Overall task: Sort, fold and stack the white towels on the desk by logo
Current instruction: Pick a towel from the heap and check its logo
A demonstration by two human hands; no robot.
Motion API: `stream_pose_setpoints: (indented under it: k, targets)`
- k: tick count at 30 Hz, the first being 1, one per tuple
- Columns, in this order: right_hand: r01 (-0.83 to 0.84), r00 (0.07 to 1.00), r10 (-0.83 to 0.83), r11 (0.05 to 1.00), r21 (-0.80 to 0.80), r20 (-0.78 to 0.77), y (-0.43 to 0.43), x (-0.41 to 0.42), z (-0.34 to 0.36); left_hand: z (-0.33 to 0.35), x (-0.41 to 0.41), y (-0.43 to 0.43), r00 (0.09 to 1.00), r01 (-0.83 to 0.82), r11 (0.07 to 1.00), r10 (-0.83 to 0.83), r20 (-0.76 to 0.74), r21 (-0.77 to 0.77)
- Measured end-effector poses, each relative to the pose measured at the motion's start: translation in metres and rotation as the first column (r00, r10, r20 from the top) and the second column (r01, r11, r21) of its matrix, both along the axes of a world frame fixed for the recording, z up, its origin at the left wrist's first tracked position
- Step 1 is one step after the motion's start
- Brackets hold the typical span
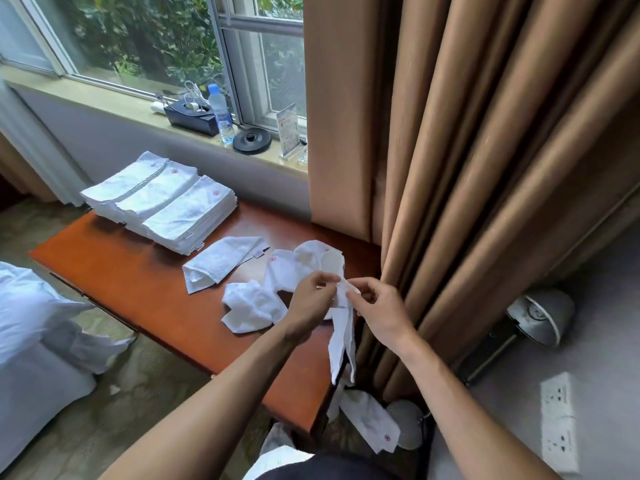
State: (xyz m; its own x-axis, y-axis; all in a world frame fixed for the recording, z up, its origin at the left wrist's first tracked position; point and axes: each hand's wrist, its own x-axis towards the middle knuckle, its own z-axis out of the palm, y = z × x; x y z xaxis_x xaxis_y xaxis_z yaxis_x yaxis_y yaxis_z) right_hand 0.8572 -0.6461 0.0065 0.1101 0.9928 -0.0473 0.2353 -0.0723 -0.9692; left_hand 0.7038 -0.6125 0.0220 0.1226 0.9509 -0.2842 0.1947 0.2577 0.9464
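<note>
A blue-capped clear plastic bottle [220, 112] stands between a black rectangular tray [189, 115] and a round black kettle base [251, 140] on the pale windowsill [104, 98].

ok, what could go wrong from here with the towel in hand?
1. The held towel hangs past the near edge of the desk, pinched only at its top by the left hand and right hand. A slip would likely drop it beside the fallen towel below.
2. No logo shows on it, so it may end up on the wrong one of the folded stacks.
</note>
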Motion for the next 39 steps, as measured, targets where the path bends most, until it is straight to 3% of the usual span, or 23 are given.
stream_pose_setpoints:
  k: [3, 11, 18, 26, 32, 39]
  targets:
    - [0.025, 0.999, -0.025, 1.000, -0.013, -0.032, -0.004, 0.004, 0.001, -0.001, -0.001, -0.006, 0.992, 0.050, 0.997, -0.041, 0.122, -0.067]
    - [0.012, 0.984, -0.014, 1.000, -0.010, -0.180, -0.019, 0.003, 0.004, -0.014, -0.009, -0.017, 0.997, 0.075, 0.973, -0.076, -0.004, 0.217]
    - [-0.060, 0.983, 0.057, 0.998, -0.017, -0.177, -0.028, -0.002, 0.003, -0.016, -0.014, -0.025, 0.982, 0.145, 0.879, -0.071, -0.176, 0.455]
    - [-0.046, 0.984, 0.043, 0.999, -0.014, -0.173, -0.035, -0.003, 0.004, -0.020, -0.013, -0.028, 0.949, 0.237, 0.816, -0.077, -0.306, 0.527]
    - [-0.016, 0.986, 0.023, 0.999, 0.046, -0.166, -0.037, -0.004, 0.008, -0.011, -0.019, -0.021, 0.802, 0.528, 0.617, -0.136, -0.582, 0.583]
    - [0.052, 0.979, -0.051, 0.999, -0.003, -0.196, -0.049, 0.002, 0.004, 0.000, -0.014, -0.010, 0.814, 0.552, 0.614, -0.248, -0.525, 0.565]
